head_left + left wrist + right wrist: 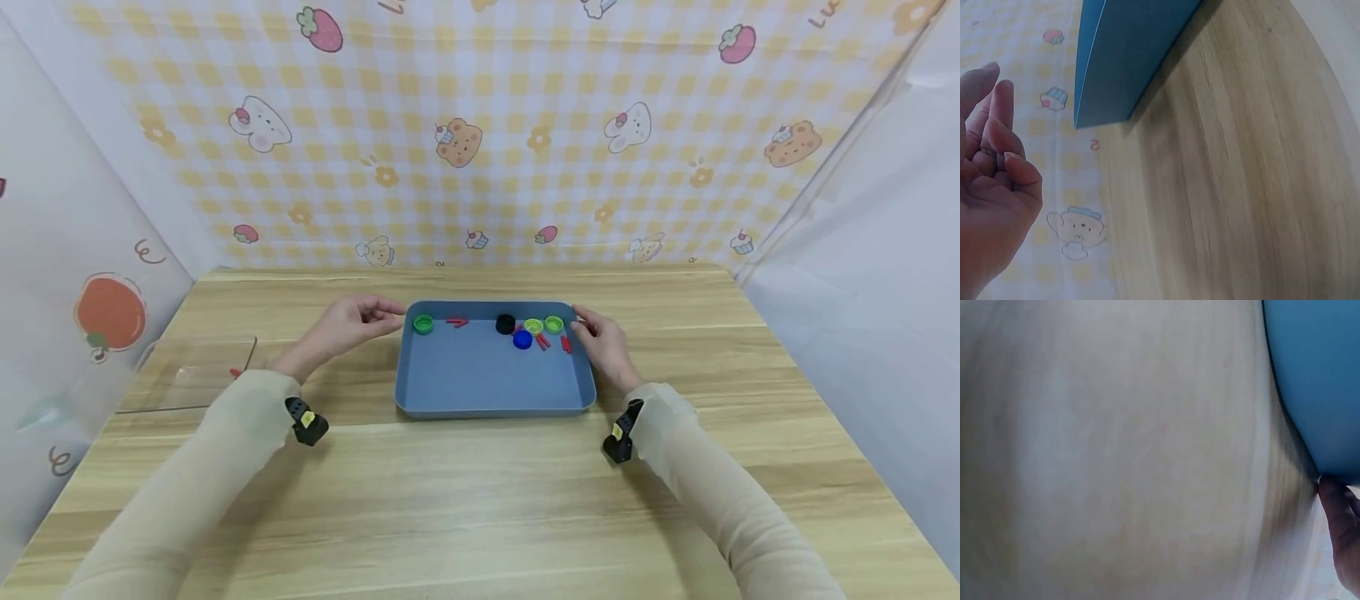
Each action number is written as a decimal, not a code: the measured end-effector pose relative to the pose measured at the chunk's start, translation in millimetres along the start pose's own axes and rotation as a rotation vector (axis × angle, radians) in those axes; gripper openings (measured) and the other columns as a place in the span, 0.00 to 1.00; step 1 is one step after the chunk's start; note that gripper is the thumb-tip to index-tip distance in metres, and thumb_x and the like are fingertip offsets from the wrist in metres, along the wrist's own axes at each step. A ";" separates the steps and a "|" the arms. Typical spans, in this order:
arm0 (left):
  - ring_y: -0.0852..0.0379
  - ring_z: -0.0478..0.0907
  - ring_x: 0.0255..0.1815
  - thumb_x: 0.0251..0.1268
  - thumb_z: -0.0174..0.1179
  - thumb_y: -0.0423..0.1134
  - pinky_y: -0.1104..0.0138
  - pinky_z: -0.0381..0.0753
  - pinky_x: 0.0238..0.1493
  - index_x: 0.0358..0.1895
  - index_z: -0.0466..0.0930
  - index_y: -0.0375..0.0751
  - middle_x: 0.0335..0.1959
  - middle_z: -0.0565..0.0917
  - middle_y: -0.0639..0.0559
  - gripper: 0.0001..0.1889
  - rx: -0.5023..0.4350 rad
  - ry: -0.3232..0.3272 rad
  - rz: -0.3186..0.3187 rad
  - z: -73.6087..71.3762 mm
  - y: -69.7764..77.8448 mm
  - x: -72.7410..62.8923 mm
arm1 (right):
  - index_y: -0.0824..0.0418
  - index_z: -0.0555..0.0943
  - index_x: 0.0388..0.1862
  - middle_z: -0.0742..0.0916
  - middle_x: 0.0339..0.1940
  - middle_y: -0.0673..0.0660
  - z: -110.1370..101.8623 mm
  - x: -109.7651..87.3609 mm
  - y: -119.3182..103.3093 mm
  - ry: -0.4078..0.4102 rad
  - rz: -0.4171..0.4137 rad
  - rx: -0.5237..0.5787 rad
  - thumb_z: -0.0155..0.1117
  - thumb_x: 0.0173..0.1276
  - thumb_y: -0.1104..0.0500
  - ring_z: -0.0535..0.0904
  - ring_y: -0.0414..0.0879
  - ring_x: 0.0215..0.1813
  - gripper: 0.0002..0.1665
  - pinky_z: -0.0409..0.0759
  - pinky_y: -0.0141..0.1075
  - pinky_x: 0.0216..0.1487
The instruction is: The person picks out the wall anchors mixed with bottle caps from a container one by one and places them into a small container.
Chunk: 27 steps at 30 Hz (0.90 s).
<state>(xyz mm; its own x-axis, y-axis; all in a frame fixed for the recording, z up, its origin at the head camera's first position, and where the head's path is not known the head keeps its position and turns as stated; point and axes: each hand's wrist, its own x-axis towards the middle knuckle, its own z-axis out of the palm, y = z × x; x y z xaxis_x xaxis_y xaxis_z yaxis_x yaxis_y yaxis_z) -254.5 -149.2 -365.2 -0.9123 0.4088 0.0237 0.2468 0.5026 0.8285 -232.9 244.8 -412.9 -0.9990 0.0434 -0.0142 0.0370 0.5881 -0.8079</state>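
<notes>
A blue-grey rectangular tray point(487, 379) lies on the wooden table. My left hand point(362, 320) is beside its far left corner, fingers loosely bent and holding nothing. In the left wrist view a gap separates that hand point(994, 175) from the tray's wall point(1119, 56). At the far right corner my right hand point(604, 343) pinches the rim with thumb and fingertips. Inside the tray are a green cap point(423, 324), a black cap point(506, 324), a blue cap point(522, 339), two yellow-green caps point(554, 324) and several small red pieces point(566, 344).
A clear plastic sheet or lid point(198, 375) lies on the left of the table, partly behind my left sleeve. A small red piece point(236, 372) shows at its right part. A patterned yellow-checked cloth point(487, 150) hangs behind the table.
</notes>
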 end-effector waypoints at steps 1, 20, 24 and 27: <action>0.61 0.72 0.29 0.63 0.62 0.41 0.72 0.71 0.29 0.49 0.80 0.34 0.33 0.81 0.50 0.16 -0.001 -0.004 0.004 1.6 0.8 0.9 | 0.62 0.65 0.69 0.75 0.64 0.65 0.2 -0.1 -0.1 0.001 0.000 -0.001 0.50 0.74 0.58 0.73 0.55 0.59 0.26 0.71 0.47 0.61; 0.58 0.69 0.28 0.60 0.64 0.38 0.73 0.68 0.27 0.47 0.81 0.32 0.31 0.80 0.49 0.15 -0.044 -0.046 0.019 37.2 20.8 23.2 | 0.64 0.67 0.67 0.77 0.61 0.65 1.8 1.2 0.0 0.033 -0.046 -0.012 0.51 0.73 0.61 0.76 0.55 0.57 0.25 0.74 0.47 0.56; 0.57 0.69 0.28 0.60 0.64 0.39 0.72 0.68 0.27 0.46 0.82 0.35 0.30 0.80 0.49 0.14 -0.026 -0.051 0.032 43.0 22.9 26.0 | 0.63 0.66 0.68 0.75 0.64 0.63 1.1 1.4 -0.1 0.021 -0.028 -0.003 0.50 0.74 0.60 0.74 0.55 0.59 0.25 0.73 0.46 0.58; 0.57 0.69 0.27 0.60 0.64 0.39 0.72 0.68 0.27 0.45 0.83 0.36 0.29 0.80 0.51 0.13 -0.017 -0.055 0.040 46.7 24.6 28.0 | 0.64 0.66 0.69 0.73 0.66 0.63 0.7 1.5 0.3 0.019 -0.028 -0.004 0.50 0.74 0.60 0.73 0.55 0.61 0.26 0.72 0.46 0.60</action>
<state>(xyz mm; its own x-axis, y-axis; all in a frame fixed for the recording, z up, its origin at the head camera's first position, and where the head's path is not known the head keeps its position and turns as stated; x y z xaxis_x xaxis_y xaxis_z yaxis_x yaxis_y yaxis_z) -258.7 -89.8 -370.3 -0.8823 0.4700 0.0263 0.2766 0.4724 0.8368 -234.4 244.6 -413.6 -0.9989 0.0423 0.0198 0.0091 0.5928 -0.8053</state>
